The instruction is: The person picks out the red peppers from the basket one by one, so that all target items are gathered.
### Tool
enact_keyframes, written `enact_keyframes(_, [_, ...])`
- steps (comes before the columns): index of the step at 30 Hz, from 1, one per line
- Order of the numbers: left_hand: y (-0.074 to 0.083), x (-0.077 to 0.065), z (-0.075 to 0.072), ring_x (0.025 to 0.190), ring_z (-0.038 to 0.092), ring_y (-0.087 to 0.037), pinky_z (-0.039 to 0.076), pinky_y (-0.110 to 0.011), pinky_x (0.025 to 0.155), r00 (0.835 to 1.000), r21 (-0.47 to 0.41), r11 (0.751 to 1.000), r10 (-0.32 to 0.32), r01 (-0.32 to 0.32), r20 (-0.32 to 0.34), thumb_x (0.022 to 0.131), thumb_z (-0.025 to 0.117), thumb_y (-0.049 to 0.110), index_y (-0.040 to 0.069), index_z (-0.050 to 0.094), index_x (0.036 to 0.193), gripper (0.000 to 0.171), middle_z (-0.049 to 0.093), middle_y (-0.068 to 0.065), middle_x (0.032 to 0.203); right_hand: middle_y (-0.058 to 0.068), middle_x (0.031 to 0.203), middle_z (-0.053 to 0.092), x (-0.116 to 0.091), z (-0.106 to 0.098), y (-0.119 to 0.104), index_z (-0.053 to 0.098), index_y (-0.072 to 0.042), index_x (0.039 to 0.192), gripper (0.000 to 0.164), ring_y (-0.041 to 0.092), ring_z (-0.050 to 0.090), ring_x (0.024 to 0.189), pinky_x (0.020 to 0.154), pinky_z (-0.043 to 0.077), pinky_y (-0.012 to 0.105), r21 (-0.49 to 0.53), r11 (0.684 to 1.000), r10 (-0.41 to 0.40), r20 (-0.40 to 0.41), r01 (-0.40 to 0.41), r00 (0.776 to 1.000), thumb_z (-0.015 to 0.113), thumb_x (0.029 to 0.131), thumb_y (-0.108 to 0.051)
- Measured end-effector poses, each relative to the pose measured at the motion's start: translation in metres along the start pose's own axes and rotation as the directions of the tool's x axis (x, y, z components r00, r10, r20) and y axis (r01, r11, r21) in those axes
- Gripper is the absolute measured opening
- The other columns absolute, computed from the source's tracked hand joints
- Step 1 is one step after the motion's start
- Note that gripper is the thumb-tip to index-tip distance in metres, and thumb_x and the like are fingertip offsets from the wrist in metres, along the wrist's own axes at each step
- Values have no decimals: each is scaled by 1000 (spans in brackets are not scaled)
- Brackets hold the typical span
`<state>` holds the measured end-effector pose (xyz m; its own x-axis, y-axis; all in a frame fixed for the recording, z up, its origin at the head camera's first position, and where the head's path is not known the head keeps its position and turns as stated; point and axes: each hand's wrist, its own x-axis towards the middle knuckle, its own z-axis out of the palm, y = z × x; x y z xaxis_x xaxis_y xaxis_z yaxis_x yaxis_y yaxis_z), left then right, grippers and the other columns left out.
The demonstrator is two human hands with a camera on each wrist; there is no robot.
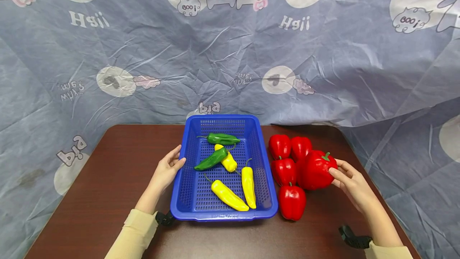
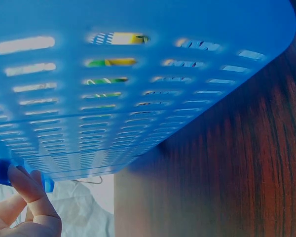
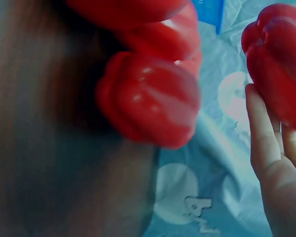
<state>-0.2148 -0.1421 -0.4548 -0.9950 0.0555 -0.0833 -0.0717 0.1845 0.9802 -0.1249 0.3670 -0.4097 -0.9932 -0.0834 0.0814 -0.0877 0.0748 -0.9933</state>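
A blue perforated plastic basket (image 1: 224,215) sits mid-table. My left hand (image 1: 167,173) grips its left rim, thumb on the near side in the left wrist view, fingers (image 2: 29,195) at the rim. Inside lie two green peppers (image 1: 223,139) and three yellow peppers (image 1: 230,196), one partly under a green one. My right hand (image 1: 350,181) holds a red bell pepper (image 1: 317,170) by its right side, raised off the table in the right wrist view (image 3: 281,69). Several other red bell peppers (image 1: 292,202) stand right of the basket, some partly hidden by the held one.
The dark brown wooden table (image 1: 118,163) extends left and in front of the basket. Behind it hangs a wrinkled grey-blue cartoon-print cloth (image 1: 215,51). Black straps (image 1: 353,238) are on both wrists.
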Motion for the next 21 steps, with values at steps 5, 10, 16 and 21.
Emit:
enact_keyframes(5, [1,-1,0,93,61,-2,52,-16,74,1000,-10,1000,-3,3,-1,98,59,8,6,35,153,60,52,-26,135,-13,111,64,-12,-11,13,57,-26,119,30,1,63,99,81,55,18,-24,999,35,2,-35,999,44,101,-5])
enact_keyframes(10, [1,-2,0,98,61,-6,51,-14,75,1000,5,1000,2,-2,-4,99,59,9,7,34,153,60,51,-25,138,-16,113,63,-22,-18,25,56,-28,120,30,0,63,102,81,55,18,-64,994,87,2,-87,996,44,102,-7])
enact_keyframes(16, [0,-1,0,100,61,-9,51,-15,75,1000,20,1000,-7,7,-2,99,58,11,8,34,153,60,50,-24,137,-17,113,63,-31,-20,41,54,-30,120,29,0,63,101,81,54,18,-79,984,160,0,-160,987,47,102,-9])
enact_keyframes(21, [0,0,-1,98,61,-8,51,-15,76,1000,16,1000,-17,17,1,99,58,11,10,34,154,60,50,-22,139,-15,112,65,-38,-22,52,55,-32,120,33,1,63,101,81,55,20,-65,982,181,23,-179,983,47,101,-6])
